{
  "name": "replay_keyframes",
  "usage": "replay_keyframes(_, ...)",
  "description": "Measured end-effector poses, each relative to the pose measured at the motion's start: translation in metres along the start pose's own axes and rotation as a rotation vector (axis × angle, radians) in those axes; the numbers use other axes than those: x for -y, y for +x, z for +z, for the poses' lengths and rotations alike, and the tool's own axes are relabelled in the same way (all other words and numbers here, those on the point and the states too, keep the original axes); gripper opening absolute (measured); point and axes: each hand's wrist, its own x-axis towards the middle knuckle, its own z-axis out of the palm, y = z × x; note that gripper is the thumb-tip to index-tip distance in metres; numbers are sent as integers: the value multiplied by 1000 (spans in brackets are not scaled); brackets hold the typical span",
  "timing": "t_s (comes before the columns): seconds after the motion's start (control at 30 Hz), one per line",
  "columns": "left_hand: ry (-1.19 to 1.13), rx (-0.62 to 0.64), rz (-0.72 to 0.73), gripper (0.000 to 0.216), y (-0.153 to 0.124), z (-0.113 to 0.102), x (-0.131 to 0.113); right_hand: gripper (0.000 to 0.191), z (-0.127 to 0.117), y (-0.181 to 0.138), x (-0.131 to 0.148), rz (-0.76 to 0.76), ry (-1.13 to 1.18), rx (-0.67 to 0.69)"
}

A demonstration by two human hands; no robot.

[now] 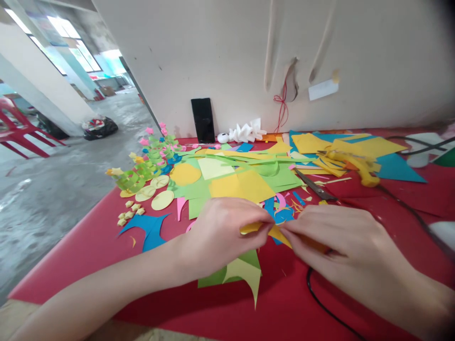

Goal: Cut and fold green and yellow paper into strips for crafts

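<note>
Both hands [273,232] pinch a yellow paper piece [275,232] above the red table [88,246].

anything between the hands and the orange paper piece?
Nothing visible. Both hands already pinch the orange paper: left hand on its left end, right hand on its right end, above the red table. Green scraps lie under and nearer than the left hand, the scissors beyond, neither in between.

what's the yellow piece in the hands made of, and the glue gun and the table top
Yellow piece, pinched by left hand and right hand: thin matte paper, creased at a fold. Glue gun: looks like moulded yellow plastic, slightly glossy. Table top: smooth red surface, probably plastic or a cover; cannot tell.
</note>
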Motion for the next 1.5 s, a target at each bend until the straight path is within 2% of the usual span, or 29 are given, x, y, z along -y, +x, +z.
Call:
replay_keyframes(0.17, 29, -94, -59, 12, 5, -9, 11, 21, -15, 5, -5, -15, -58, -34)
replay_keyframes(0.4, 15, -95, -370, 15, 16, -20, 43, 21, -16, 2, -8, 76, 24, -122)
replay_keyframes(0.43, -67, -73, -412, 17, 17, -20, 45, 21, -15, 2, -9, 73, 30, -124)
replay_keyframes(0.5, -357, 65, -513, 27, 18, -17, 43, 20, -15, 4, -11, 57, 29, -122)
replay_keyframes(0.53, -567, 176, -573, 35, 18, -14, 39, 20, -15, 6, -13, 43, 24, -119)
replay_keyframes(0.57, -811, 351, -631, 44, 18, -12, 35, 19, -16, 8, -15, 23, 19, -117)
replay_keyframes(0.6, -1049, 515, -632, 53, 17, -8, 30, 18, -16, 10, -17, -1, 13, -115)
replay_keyframes(0.63, -1217, 606, -621, 56, 15, -5, 25, 18, -18, 12, -19, -32, 11, -116)
replay_keyframes(0.67, -1329, 619, -609, 53, 14, -3, 20, 19, -19, 13, -21, -69, 12, -116)
replay_keyframes(0.7, -1378, 581, -619, 46, 13, -1, 17, 21, -20, 15, -23, -107, 13, -116)
replay_keyframes(0.77, -1362, 404, -670, 27, 10, 2, 13, 22, -22, 16, -25, -178, 9, -111)
replay_keyframes(0.83, -1300, 246, -714, 20, 8, 4, 13, 22, -23, 16, -28, -222, -18, -112)
replay_keyframes(0.9, -1272, 193, -724, 22, 8, 4, 14, 21, -23, 15, -32, -228, -67, -136)
replay_keyframes(1.0, -1264, 290, -756, 23, 8, 4, 14, 18, -18, 14, -40, -185, -116, -206)
replay_keyframes(1.07, -1242, 324, -780, 26, 8, 5, 12, 13, -13, 15, -45, -50, -42, -262)
replay_keyframes(1.13, -1204, 329, -780, 26, 9, 5, 10, 10, -9, 16, -49, 124, 79, -263)
replay_keyframes(1.27, -1127, 384, -752, 20, 9, 7, 7, 24, -5, 17, -47, 303, 303, -32)
replay_keyframes(1.33, -1067, 401, -725, 18, 9, 7, 7, 22, -4, 17, -45, 428, 507, 72)
replay_keyframes(1.43, -968, 410, -659, 19, 8, 8, 6, 20, -3, 15, -41, 583, 709, 112)
replay_keyframes(1.5, -906, 423, -599, 22, 7, 9, 7, 19, -3, 14, -40, 582, 653, 106)
